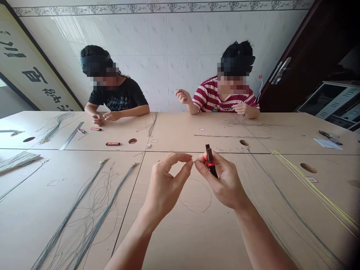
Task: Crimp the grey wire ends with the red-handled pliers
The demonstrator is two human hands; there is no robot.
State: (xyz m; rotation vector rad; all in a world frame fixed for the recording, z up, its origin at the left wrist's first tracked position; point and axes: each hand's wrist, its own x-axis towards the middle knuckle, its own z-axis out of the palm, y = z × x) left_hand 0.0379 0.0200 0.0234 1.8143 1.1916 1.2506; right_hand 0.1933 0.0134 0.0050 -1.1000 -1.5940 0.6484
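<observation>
My left hand (166, 179) is raised over the beige table (180, 232), thumb and forefinger pinched on a thin wire (196, 198) that hangs in a loop below both hands. My right hand (222, 179) is closed round small black pliers with red handles (209, 160), jaws pointing up, and its fingertips meet the left fingertips at the wire's end. The wire loop droops to the tabletop between my wrists.
Bundles of thin grey wires (92, 210) lie to the left, yellow wires (309, 183) to the right. Two people sit across the table, a black shirt (119, 98) and a striped shirt (209, 98), handling small parts. Round holes (308, 168), a ruler (71, 135) and lighters (113, 143) are on the table.
</observation>
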